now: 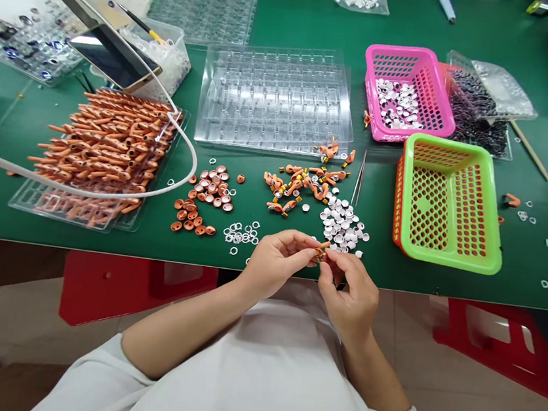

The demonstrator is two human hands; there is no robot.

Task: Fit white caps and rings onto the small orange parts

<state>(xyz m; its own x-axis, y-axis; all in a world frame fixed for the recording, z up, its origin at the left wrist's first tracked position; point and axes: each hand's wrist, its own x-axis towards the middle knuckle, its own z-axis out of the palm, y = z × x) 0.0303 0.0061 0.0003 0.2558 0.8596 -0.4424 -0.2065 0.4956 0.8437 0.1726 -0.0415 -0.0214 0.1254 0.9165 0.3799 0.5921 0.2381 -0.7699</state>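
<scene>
My left hand [282, 259] and my right hand [350, 292] meet at the table's near edge, both pinching a small orange plastic part [321, 252] with a bit of yellow on it. Fingers cover most of that part. Just beyond my right hand lies a heap of small white round caps [343, 225]. Similar orange parts with yellow pieces [300, 185] are scattered farther up. White rings [242, 233] lie to the left of my left hand, with copper-coloured cups [213, 187] past them. A pair of tweezers [359, 179] rests behind the caps.
A green basket [494, 211] and a pink basket holding white pieces [370, 104] stand at right. Clear plastic trays [276, 100] lie at the back. Orange sticks [113, 141] are piled on trays at left, under a phone [115, 55] and a white cable loop [193, 157].
</scene>
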